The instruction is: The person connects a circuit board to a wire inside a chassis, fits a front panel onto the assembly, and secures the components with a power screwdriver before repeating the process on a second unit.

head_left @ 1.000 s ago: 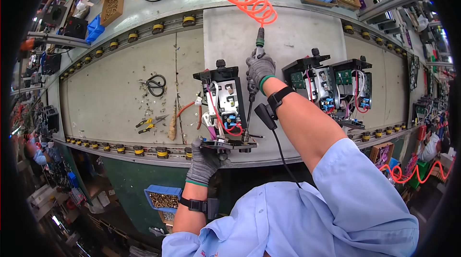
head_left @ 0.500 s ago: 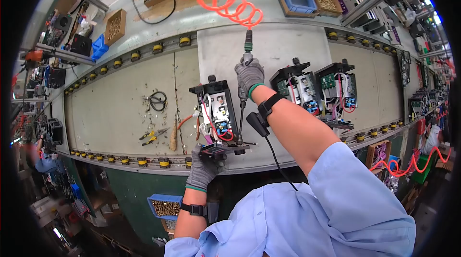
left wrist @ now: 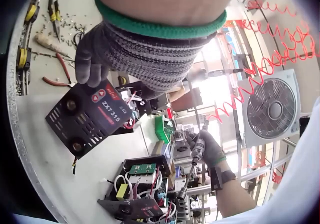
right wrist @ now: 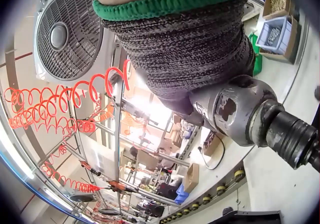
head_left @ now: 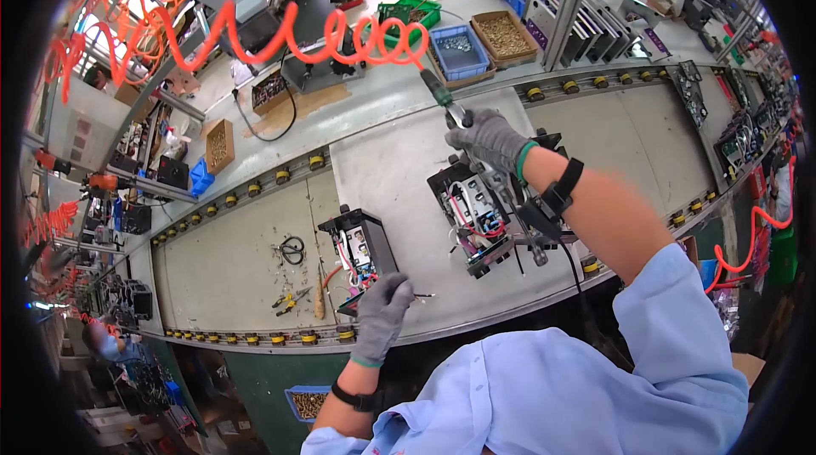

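My gloved right hand (head_left: 491, 142) grips an air screwdriver (right wrist: 235, 111) at its body, raised over the right part of the bench. A coiled orange hose (head_left: 297, 43) runs from its back end. Gloved as well, my left hand (head_left: 381, 319) hovers by the near end of an uncovered electrical unit (head_left: 374, 238), its fingers loosely bent. In the left wrist view those fingertips overlap the edge of the unit's black front panel (left wrist: 90, 119), marked ZX7315; the thumb is hidden. A second uncovered unit (head_left: 463, 200) stands under the right forearm, with more hardware partly hidden behind the arm.
Scissors (head_left: 291, 249), yellow-handled pliers (head_left: 293, 302) and scattered scraps lie left of the unit. Red-handled pliers (left wrist: 61, 74) lie close by it. Roller rails (head_left: 238, 338) edge the bench. A blue bin (head_left: 460, 54) and a box of small parts (head_left: 504, 37) stand at the back.
The screwdriver has come off the left unit's near panel and swung right and up in my right hand. My left hand has shifted from under the panel to its right side. The view has turned.
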Demonstrator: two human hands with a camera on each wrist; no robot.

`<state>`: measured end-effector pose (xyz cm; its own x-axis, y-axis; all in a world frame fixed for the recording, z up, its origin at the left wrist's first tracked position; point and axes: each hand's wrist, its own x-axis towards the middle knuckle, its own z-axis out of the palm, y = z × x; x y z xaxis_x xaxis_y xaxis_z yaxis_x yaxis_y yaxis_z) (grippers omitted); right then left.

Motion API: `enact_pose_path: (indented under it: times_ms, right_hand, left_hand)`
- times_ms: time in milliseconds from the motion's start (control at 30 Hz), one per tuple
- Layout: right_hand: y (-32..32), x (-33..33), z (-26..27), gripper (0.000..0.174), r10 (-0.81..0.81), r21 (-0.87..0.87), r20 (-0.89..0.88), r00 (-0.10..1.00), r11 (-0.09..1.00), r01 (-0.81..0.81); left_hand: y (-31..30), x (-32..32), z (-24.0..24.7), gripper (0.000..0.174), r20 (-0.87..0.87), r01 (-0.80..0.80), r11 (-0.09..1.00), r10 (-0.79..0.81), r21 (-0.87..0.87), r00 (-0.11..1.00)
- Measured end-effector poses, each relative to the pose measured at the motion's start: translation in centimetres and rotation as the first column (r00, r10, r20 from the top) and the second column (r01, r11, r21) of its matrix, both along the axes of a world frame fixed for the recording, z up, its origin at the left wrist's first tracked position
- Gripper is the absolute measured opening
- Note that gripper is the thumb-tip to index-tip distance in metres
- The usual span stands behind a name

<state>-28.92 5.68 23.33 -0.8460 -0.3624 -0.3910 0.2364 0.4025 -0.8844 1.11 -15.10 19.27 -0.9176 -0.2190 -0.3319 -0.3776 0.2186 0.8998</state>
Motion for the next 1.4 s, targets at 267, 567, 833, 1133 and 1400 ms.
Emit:
enact_pose_path:
  times_ms: [267, 567, 833, 1133, 1400]
  right_hand:
    - [6.3, 1.8, -5.8, 0.034, -0.001, 0.149, 0.038, 0.999, 0.989, -0.004]
    - [4.7, 1.5, -8.4, 0.054, 0.31, 0.453, -0.03, 0.95, 0.852, -0.263]
    - [2.2, 2.2, -9.5, 0.056, 0.394, 0.466, -0.053, 0.917, 0.822, -0.327]
    - [1.2, 2.5, -11.1, 0.04, 0.334, 0.323, -0.052, 0.941, 0.898, -0.301]
    - [1.2, -1.8, -9.2, 0.035, 0.004, 0.086, -0.082, 0.997, 0.996, 0.003]
  left_hand:
    - [9.3, -16.2, -2.9, 0.037, 0.27, 0.415, 0.654, -0.316, -0.633, 0.91]
    - [10.0, -19.5, -4.3, 0.046, 0.462, 0.515, 0.606, -0.258, -0.607, 0.849]
    - [8.1, -18.8, -4.0, 0.048, 0.414, 0.385, 0.7, -0.139, -0.602, 0.9]
    - [4.1, -15.2, -5.4, 0.046, 0.27, 0.276, 0.668, -0.115, -0.691, 0.956]
    - [5.1, -2.2, -5.6, 0.078, 0.563, -0.339, 0.934, 0.221, 0.113, 0.797]
